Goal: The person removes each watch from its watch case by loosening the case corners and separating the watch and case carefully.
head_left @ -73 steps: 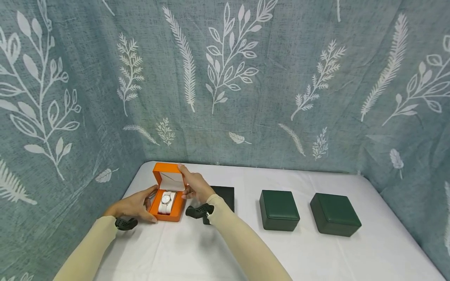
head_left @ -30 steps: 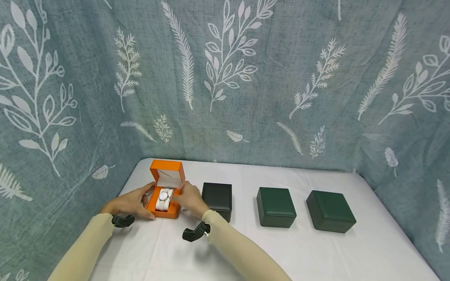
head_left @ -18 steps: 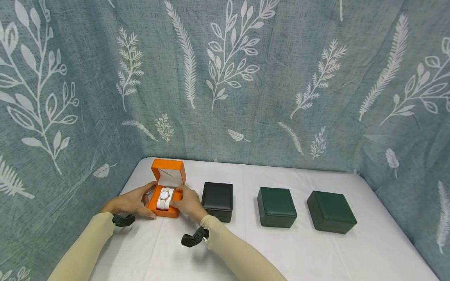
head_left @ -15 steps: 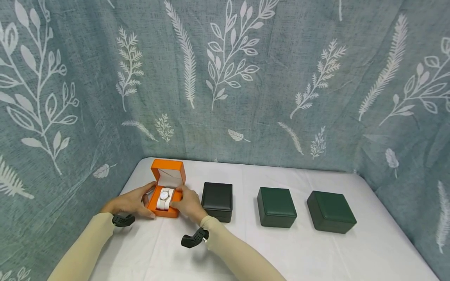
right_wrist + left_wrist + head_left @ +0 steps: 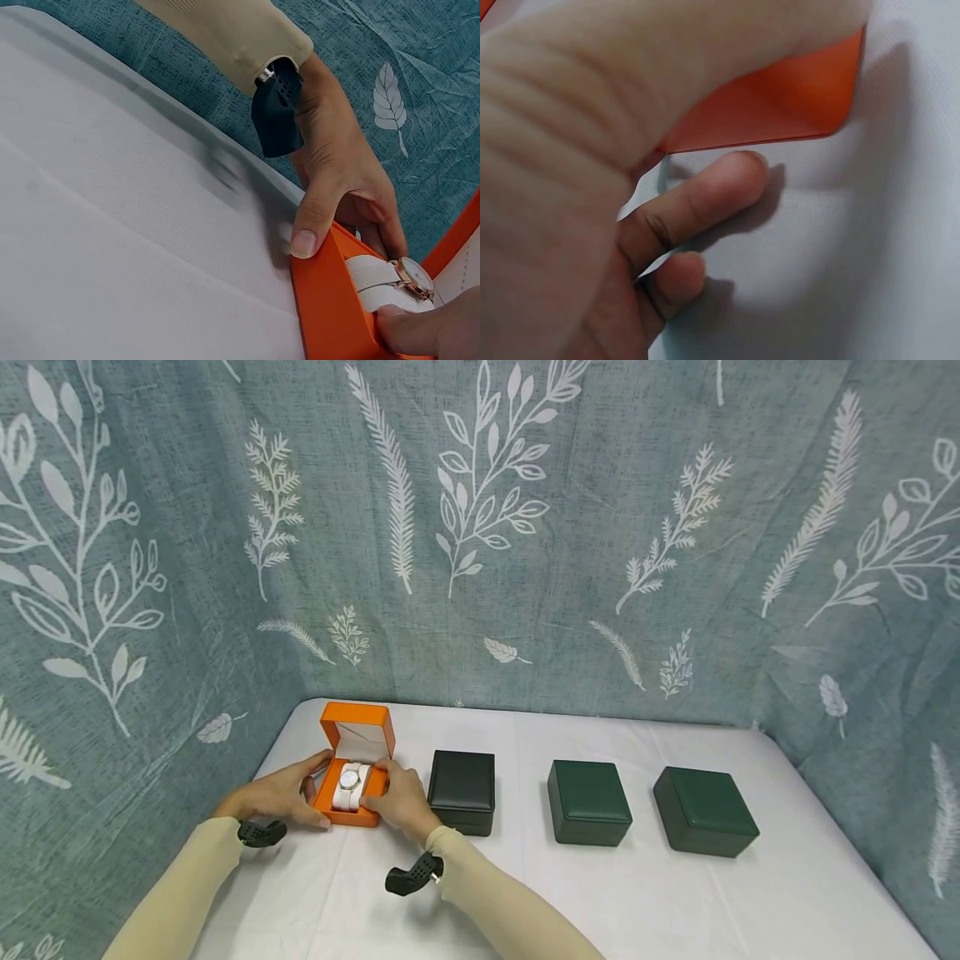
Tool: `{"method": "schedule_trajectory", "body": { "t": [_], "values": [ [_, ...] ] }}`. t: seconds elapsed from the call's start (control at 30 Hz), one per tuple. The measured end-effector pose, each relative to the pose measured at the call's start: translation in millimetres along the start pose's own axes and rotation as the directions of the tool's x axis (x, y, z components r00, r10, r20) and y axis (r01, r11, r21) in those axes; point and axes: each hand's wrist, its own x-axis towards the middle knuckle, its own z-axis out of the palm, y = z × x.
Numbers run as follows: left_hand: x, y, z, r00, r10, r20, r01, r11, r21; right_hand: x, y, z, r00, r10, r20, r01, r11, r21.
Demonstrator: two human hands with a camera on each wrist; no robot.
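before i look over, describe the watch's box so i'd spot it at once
On the white table, four boxes stand in a row. At its left end, between the left hand and right hand, sits the watch box, lid raised over a white-strapped watch. It alone is orange and open; the black box and two green boxes are shut.

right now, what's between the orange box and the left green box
In the head view, a black box and, nearer the orange box, the right hand; bare white cloth then runs to the green box.
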Motion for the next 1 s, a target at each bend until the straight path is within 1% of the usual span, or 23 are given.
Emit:
{"method": "schedule_trajectory", "body": {
  "t": [0.23,0.3,0.37,0.43,0.53,0.57,0.63,0.67,0.77,0.87,1.0],
  "values": [
    [-3.2,1.7,-0.5,1.0,0.011,0.006,-0.011,1.0,-0.023,-0.9,1.9,0.5,1.0,-0.014,-0.005,0.014,1.0,0.012],
    [-5.6,1.1,-1.2,1.0,0.018,-0.005,-0.018,1.0,-0.022,-1.5,1.9,0.5,1.0,-0.016,-0.001,0.016,1.0,0.015],
    [-8.5,0.4,-1.7,0.999,0.03,-0.038,-0.031,0.999,-0.018,-1.7,2.1,0.4,1.0,-0.019,0.001,0.019,1.0,0.015],
    [-11.4,0.0,-2.1,0.995,0.033,-0.091,-0.034,0.999,-0.01,-1.5,2.3,-0.1,1.0,-0.019,0.001,0.019,1.0,0.019],
    [-14.6,0.0,-2.1,0.982,0.042,-0.184,-0.042,0.999,0.001,-0.3,2.8,-1.4,1.0,-0.024,-0.005,0.024,1.0,0.02],
    [-15.6,0.1,-2.0,0.977,0.033,-0.212,-0.034,0.999,-0.003,0.3,2.9,-1.8,1.0,-0.026,-0.008,0.026,0.999,0.018],
    [-16.7,-0.4,-2.0,0.967,0.032,-0.253,-0.032,0.999,0.003,1.2,3.1,-2.5,1.0,-0.029,-0.011,0.029,0.999,0.015],
    [-17.1,-0.7,-1.9,0.964,0.036,-0.264,-0.036,0.999,0.005,1.7,3.4,-2.7,0.999,-0.03,-0.011,0.031,0.999,0.012],
    [-17.6,-1.7,-0.9,0.961,0.033,-0.275,-0.032,0.999,0.007,2.3,4.1,-2.5,1.0,-0.027,-0.008,0.027,1.0,0.009],
    [-17.7,-1.0,1.1,0.964,0.04,-0.264,-0.038,0.999,0.012,1.7,4.5,-1.6,1.0,-0.021,-0.006,0.021,1.0,0.015],
    [-16.9,2.6,3.5,0.967,0.046,-0.249,-0.049,0.999,-0.005,-0.4,4.1,-0.6,1.0,-0.016,-0.001,0.016,1.0,0.026]
  ]
}}
